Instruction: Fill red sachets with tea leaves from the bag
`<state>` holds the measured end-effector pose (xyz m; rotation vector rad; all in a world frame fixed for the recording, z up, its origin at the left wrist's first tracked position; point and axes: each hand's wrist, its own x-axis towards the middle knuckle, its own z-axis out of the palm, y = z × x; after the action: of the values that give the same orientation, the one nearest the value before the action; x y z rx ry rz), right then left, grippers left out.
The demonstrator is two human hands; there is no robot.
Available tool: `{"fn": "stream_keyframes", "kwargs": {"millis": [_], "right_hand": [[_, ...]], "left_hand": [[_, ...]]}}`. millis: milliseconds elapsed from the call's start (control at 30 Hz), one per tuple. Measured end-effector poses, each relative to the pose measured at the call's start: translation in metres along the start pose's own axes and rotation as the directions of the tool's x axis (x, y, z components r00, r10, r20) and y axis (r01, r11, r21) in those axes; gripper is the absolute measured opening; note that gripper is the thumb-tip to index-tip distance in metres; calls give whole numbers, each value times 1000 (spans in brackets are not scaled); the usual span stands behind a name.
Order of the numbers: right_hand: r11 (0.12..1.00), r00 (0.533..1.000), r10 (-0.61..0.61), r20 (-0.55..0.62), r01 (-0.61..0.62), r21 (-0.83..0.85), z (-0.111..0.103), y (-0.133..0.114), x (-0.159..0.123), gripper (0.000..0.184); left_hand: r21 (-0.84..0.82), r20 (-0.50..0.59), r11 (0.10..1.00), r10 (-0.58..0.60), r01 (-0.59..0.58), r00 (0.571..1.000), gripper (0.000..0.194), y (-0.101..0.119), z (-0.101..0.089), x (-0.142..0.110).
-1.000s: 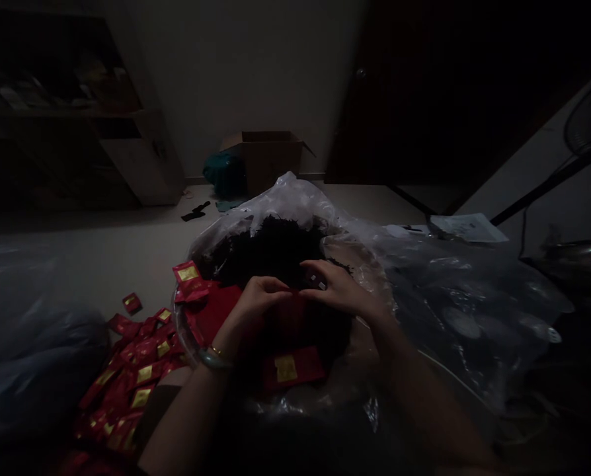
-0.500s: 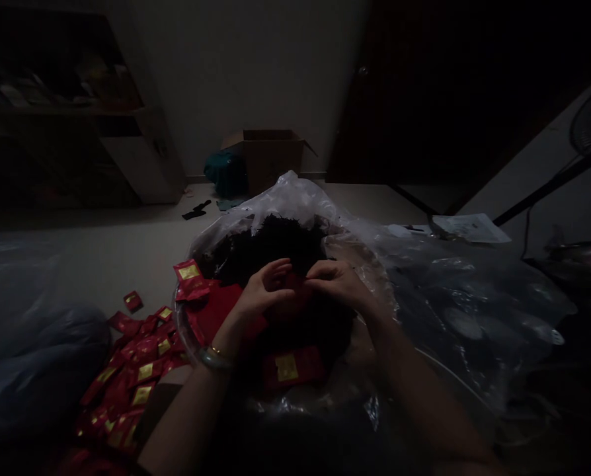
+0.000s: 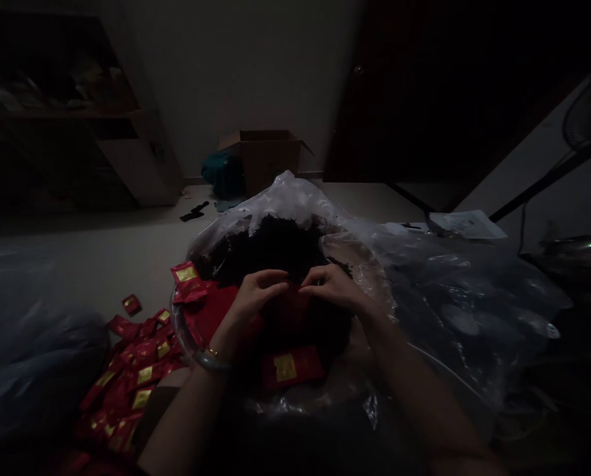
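My left hand (image 3: 254,295) and my right hand (image 3: 336,289) meet over a heap of dark dried leaves (image 3: 275,241), which look like tea. Between them is a small red packet (image 3: 293,305), its upper edge pinched by the fingers of both hands; its lower part fades into shadow. The leaves lie in a round basin lined with a clear plastic bag (image 3: 291,188). Another red packet (image 3: 303,365) with a gold label lies nearer to me. On the basin's left side, a gold-labelled packet (image 3: 187,276) rests by flat red packets (image 3: 217,311).
Several red packets (image 3: 144,373) are piled on the floor at left. Large clear plastic bags (image 3: 454,291) spread at right, and a bluish bag (image 3: 38,357) sits at far left. Behind stand an open cardboard box (image 3: 270,162) and a teal bag (image 3: 223,173). The room is dim.
My left hand's raised fingers have come down, closing toward the thumb at the red packet's edge. My right hand has shifted slightly and still pinches. The view has moved a little.
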<state>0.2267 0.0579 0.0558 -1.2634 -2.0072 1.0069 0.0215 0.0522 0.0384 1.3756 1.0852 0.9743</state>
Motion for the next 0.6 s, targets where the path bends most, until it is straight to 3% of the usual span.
{"fn": "stream_keyframes", "kwargs": {"millis": [67,233,400,600], "right_hand": [[999,1000,5,11,-5,34,1,-2,0,12],[996,998,40,-41,-37,82,6,-4,3,18],[991,997,16,-75,-5,132,12,0,5,21],[974,986,56,-160,-19,224,19,6,5,24]], "left_hand": [[22,-1,1000,7,-7,1000,38,2,0,-1],[116,-55,992,61,-54,997,25,-1,1,-3],[64,-118,988,147,-141,982,23,-4,5,-2],[27,-18,999,32,-31,999,28,-8,6,1]]}}
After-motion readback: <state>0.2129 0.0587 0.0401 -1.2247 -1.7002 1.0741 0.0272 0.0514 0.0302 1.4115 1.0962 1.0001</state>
